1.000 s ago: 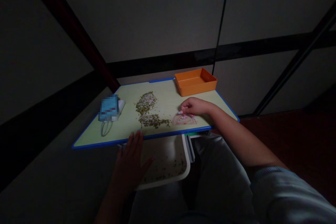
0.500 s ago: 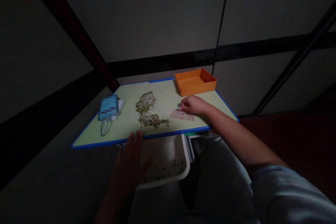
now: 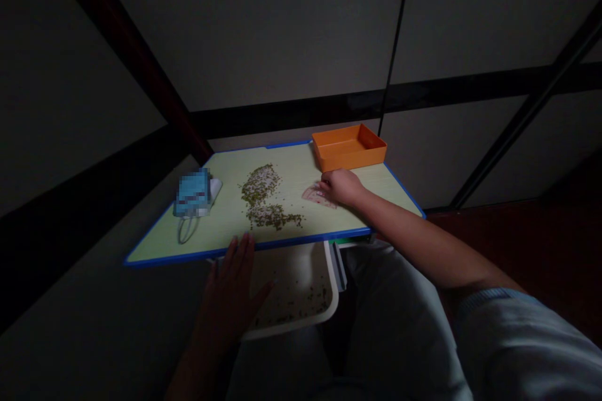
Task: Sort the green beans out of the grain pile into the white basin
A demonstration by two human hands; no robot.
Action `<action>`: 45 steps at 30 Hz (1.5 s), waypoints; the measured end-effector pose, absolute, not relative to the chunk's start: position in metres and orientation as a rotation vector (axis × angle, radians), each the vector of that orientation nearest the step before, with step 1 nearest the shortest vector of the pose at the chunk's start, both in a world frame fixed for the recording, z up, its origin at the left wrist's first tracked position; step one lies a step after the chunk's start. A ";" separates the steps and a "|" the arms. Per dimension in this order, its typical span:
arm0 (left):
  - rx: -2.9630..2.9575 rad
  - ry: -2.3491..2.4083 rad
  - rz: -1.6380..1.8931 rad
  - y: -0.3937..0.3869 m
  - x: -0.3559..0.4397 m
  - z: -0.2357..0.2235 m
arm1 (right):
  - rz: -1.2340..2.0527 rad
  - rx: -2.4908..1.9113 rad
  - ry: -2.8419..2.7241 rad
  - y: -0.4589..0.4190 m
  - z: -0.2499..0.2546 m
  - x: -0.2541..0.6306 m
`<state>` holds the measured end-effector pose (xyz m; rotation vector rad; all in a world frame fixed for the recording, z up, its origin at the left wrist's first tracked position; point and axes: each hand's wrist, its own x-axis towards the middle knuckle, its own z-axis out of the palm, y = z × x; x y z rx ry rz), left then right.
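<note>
My right hand (image 3: 344,187) is closed on a clear pinkish protractor (image 3: 317,196), which it holds by its upper right side at the table's right half. The protractor is low over the tabletop; whether it touches the surface I cannot tell. To its left lies a heap of small green and whitish grains (image 3: 261,187), with a second, smaller patch of the same grains (image 3: 273,216) nearer the front edge. My left hand (image 3: 232,294) rests with its fingers stretched out, fingertips at the table's front edge, holding nothing.
An orange open box (image 3: 350,156) stands at the table's back right, just behind my right hand. A blurred blue packet (image 3: 192,193) with a looped cord (image 3: 187,230) lies at the left. Under the pale, blue-edged table (image 3: 226,166), a white drawer (image 3: 333,304) holds dark bits.
My right hand has moved slightly back and to the left, and the protractor has shifted with it. My left hand stays at the table edge. The grain heaps look the same.
</note>
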<state>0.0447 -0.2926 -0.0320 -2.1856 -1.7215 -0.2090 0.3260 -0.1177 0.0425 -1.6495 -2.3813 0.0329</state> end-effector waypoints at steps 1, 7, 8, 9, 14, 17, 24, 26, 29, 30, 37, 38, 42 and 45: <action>-2.184 -1.723 -0.211 -0.292 0.045 -0.032 | 0.025 -1.629 -2.393 -0.117 0.041 0.323; -2.188 -1.711 -0.204 -0.292 0.044 -0.034 | 0.013 -1.394 -2.522 -0.120 0.039 0.316; -2.188 -1.711 -0.200 -0.292 0.043 -0.034 | 0.021 -1.350 -2.542 -0.120 0.039 0.317; -2.190 -1.710 -0.197 -0.292 0.043 -0.034 | 0.034 -1.316 -2.557 -0.121 0.039 0.317; -2.196 -1.696 -0.200 -0.292 0.041 -0.034 | 0.102 -1.218 -2.610 -0.123 0.041 0.321; -2.198 -1.693 -0.191 -0.292 0.042 -0.033 | 0.131 -1.167 -2.629 -0.124 0.042 0.323; -2.183 -1.698 -0.181 -0.293 0.043 -0.032 | 0.217 -1.103 -2.634 -0.127 0.044 0.332; -2.183 -1.698 -0.174 -0.294 0.043 -0.032 | 0.284 -1.066 -2.625 -0.126 0.043 0.335; -2.184 -1.696 -0.174 -0.294 0.043 -0.032 | 0.404 -1.021 -2.605 -0.124 0.043 0.340; -2.183 -1.695 -0.180 -0.294 0.043 -0.032 | 0.434 -1.016 -2.599 -0.123 0.043 0.341; -2.193 -1.691 -0.206 -0.291 0.039 -0.038 | 0.573 -1.033 -2.527 -0.119 0.041 0.344; -2.178 -1.688 -0.212 -0.291 0.038 -0.040 | 0.614 -1.017 -2.493 -0.118 0.040 0.344; -2.130 -1.618 -0.269 -0.288 0.035 -0.047 | 0.910 -0.938 -2.306 -0.117 0.035 0.341; -2.095 -1.562 -0.318 -0.285 0.034 -0.052 | 1.122 -0.901 -2.281 -0.117 0.032 0.340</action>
